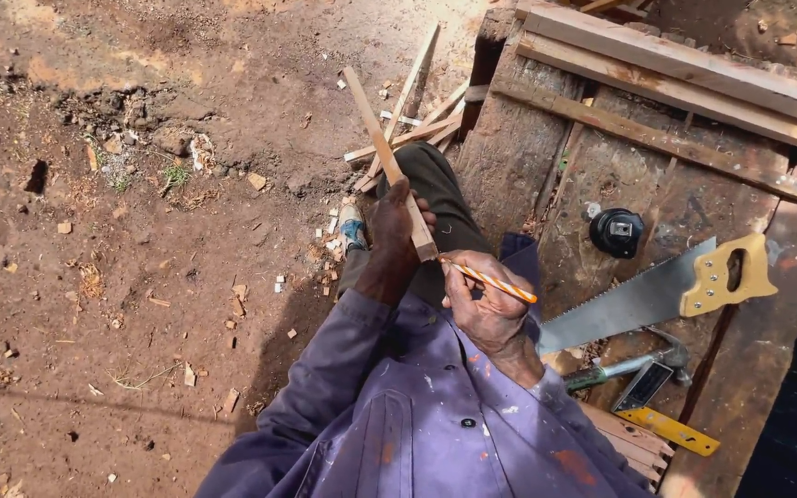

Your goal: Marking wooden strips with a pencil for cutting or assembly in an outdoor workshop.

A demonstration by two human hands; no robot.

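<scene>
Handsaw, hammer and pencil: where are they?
Handsaw [629, 300], head view, middle of the blade.
Hammer [668, 353], head view, on its metal head.
Pencil [495, 282], head view, mid-shaft, in the right hand [486, 309].

Hard sunlight floods the yard from above, washing the red soil [140, 231] pale toward the top left of the handsaw [657, 290]. The saw blade gives a dull glare. Left of the saw, the person's body throws a dark, sharp-edged shadow over the ground. Below and right of the saw, the corner drops to near black. The picture is crisp, with no motion blur; the planks [684, 65] above the saw bend slightly at the frame edge.
</scene>
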